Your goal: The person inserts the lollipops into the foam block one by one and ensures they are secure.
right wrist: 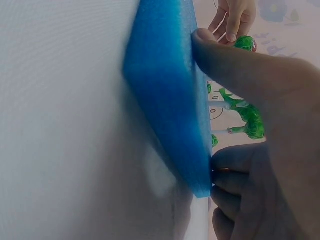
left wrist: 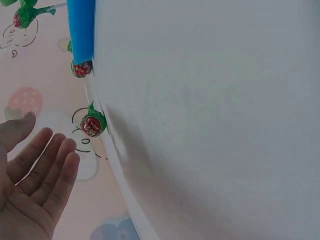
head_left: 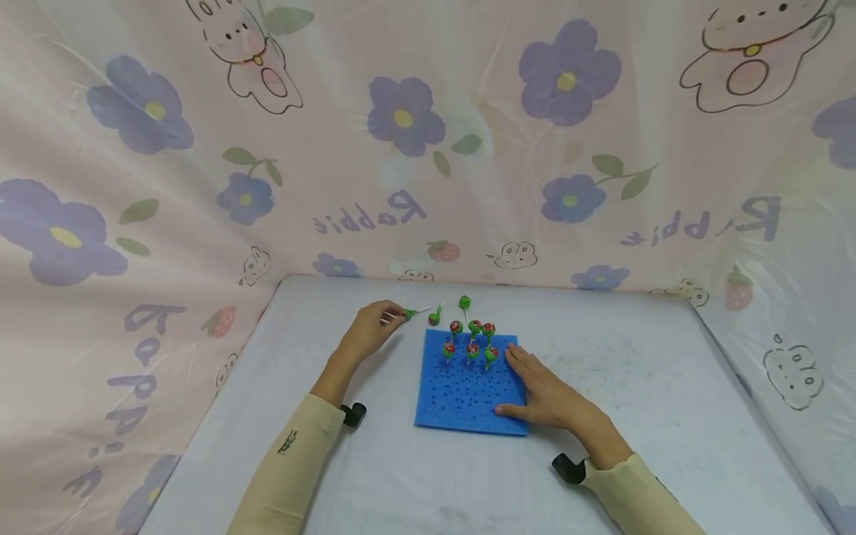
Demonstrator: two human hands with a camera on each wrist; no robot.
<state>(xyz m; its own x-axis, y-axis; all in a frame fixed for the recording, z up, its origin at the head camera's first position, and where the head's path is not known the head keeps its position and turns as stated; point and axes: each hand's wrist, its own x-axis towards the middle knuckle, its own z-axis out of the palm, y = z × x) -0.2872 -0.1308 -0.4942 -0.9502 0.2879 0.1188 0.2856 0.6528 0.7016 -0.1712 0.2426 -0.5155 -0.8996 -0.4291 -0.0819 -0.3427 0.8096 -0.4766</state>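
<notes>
A blue foam board [head_left: 455,409] dotted with small holes lies on the white table. Several lollipops [head_left: 472,350] in green and red wrappers stand in two rows at its far part. My right hand [head_left: 550,392] rests on the board's right edge, thumb and fingers spread, the thumb on the top face. To the left of the board, my left hand [head_left: 371,327] is beside a loose lollipop [head_left: 409,314]. In the left wrist view, the left hand [left wrist: 37,185] has its fingers extended and apart from the nearest lollipop [left wrist: 93,123].
Two more loose lollipops lie behind the board: one red and green [head_left: 435,319], one green [head_left: 464,302]. The white table [head_left: 622,357] meets a pink patterned curtain [head_left: 468,171] at the back and sides. A black wrist camera [head_left: 568,469] sits at the right cuff.
</notes>
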